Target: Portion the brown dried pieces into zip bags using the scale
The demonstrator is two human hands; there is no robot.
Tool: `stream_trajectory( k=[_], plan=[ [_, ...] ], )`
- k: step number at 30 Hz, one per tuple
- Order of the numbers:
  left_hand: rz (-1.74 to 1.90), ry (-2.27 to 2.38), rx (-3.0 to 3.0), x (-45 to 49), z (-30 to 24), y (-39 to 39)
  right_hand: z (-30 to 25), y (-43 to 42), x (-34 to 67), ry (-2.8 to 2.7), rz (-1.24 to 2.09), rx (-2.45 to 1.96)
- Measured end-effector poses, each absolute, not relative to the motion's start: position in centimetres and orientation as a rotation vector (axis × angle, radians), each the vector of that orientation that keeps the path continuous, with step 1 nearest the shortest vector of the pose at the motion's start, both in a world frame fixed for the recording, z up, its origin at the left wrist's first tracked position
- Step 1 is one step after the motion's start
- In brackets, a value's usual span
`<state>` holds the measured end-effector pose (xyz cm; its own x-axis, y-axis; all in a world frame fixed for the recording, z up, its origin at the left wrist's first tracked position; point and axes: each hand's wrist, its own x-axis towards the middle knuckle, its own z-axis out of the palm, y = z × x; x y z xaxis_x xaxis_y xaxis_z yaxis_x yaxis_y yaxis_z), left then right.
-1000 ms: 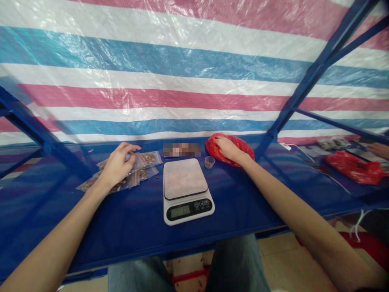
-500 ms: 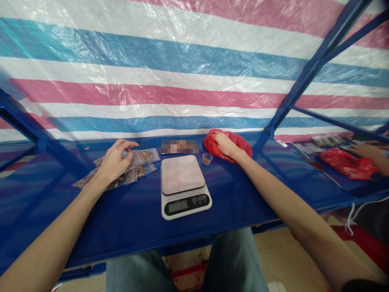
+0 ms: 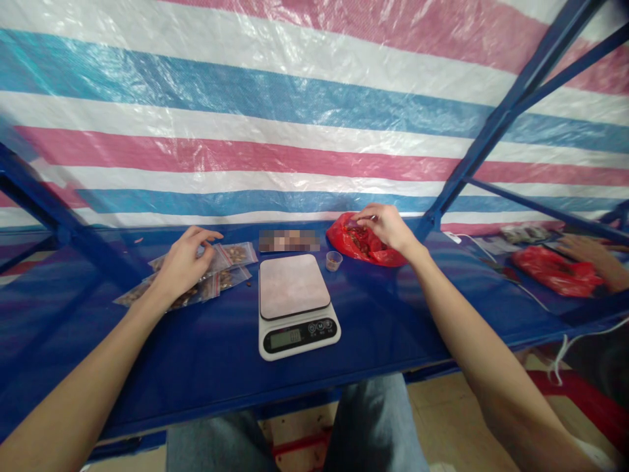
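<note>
Head view: right hand [image 3: 386, 226] pinches into a red bag [image 3: 368, 246], left hand [image 3: 184, 265] curls over zip bags [image 3: 221, 278]

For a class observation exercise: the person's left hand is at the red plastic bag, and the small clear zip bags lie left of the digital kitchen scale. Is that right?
No, the head view shows the right hand at the red plastic bag. The left hand is at the small clear zip bags, which do lie left of the digital kitchen scale.
</note>
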<state>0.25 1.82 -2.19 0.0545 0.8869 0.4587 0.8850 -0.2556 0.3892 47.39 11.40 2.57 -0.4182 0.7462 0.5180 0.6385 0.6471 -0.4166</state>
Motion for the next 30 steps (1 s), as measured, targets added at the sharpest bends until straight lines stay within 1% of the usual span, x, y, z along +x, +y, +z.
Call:
stream_trajectory(
  k=[5,9,15,30],
  plan=[
    [0.971,1.929,2.288,0.4,-2.1,1.8,3.8,8.1,45.7,-2.109,0.488,-0.912],
    [0.982,1.924,2.278,0.3,-2.1,1.7,1.7,6.3,43.0,-2.123,0.645,-0.819],
    [0.994,1.907,2.272,0.0,-2.3,1.7,-1.4,6.8,41.7,-1.994,0.686,-0.797],
    [0.973,1.944,2.25,0.6,-1.7,1.4,-0.9,6.6,42.0,-1.937,0.785,-0.797]
  ],
)
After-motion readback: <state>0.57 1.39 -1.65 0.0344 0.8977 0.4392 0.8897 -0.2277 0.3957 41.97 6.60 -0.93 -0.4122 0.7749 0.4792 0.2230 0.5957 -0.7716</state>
